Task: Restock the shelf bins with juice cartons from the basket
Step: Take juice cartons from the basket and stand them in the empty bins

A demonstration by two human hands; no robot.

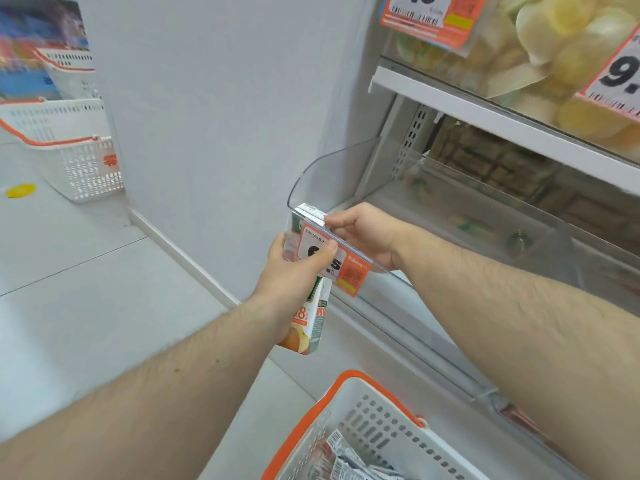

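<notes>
Overhead, the shelf [485, 112] spans from 12 to 3 o'clock, and under it the clear bin [332, 174] opens toward the person, its front lip carrying an orange price tag [341, 263]. At 6 o'clock sits the basket [374, 414], white with an orange rim, packets inside. The right hand [367, 233] curls its fingers over the bin's front lip. The left hand [294, 271] grips the carton [310, 323] just below and in front of that lip, long axis upright, tilted slightly. The bin mouth lies toward 1 o'clock from the carton, so the left hand is the nearer carrier. White carton, green panel, orange fruit picture near its base.
</notes>
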